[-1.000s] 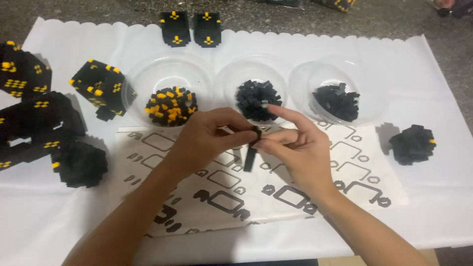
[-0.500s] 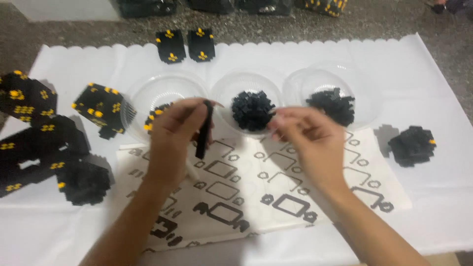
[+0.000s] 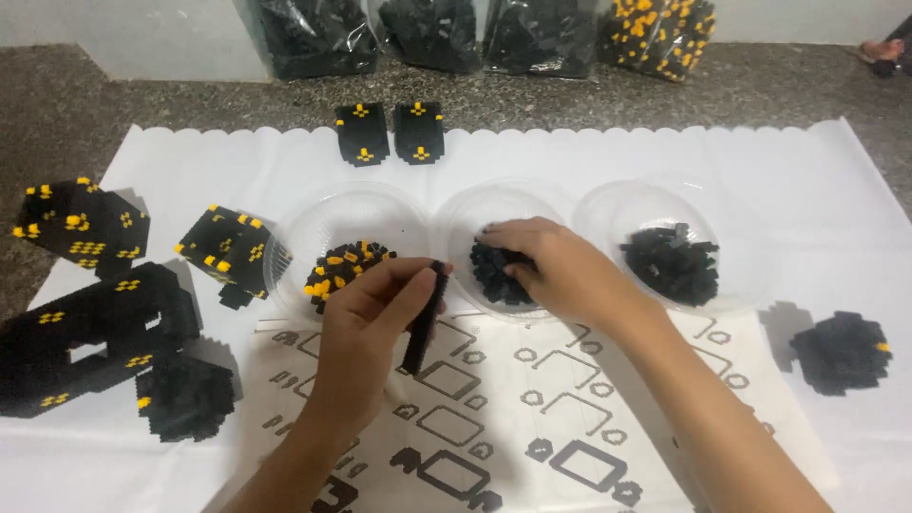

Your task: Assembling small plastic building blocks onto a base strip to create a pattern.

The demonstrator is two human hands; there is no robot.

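Black brick strip [image 3: 421, 318], a narrow stack of small building bricks, stands almost upright in the left hand [image 3: 366, 318], just above the printed instruction sheet [image 3: 503, 418]. The fingers of this hand are closed on the upper part of the strip, with the thumb on the near side, and the lower end of the strip hangs free over the sheet.

The right hand [image 3: 556, 271] reaches into the middle clear bowl [image 3: 494, 204], and its fingertips rest on the pile of black bricks [image 3: 494, 271] inside. Whether the fingers already pinch a brick I cannot tell, because the hand hides them.

To the left of this bowl stands a second clear bowl [image 3: 351, 209] with black and yellow bricks mixed. To the right stands a third bowl [image 3: 665, 199] with only black bricks.

All lies on a white cloth [image 3: 836, 209] spread over a speckled grey floor. On the far left are several built black blocks with yellow marks [image 3: 90, 228], and a small black built piece [image 3: 841, 351] lies at the right. Two flat black pieces [image 3: 389, 133] lie on the far edge of the cloth, and behind them stand plastic bags of bricks [image 3: 475, 33].
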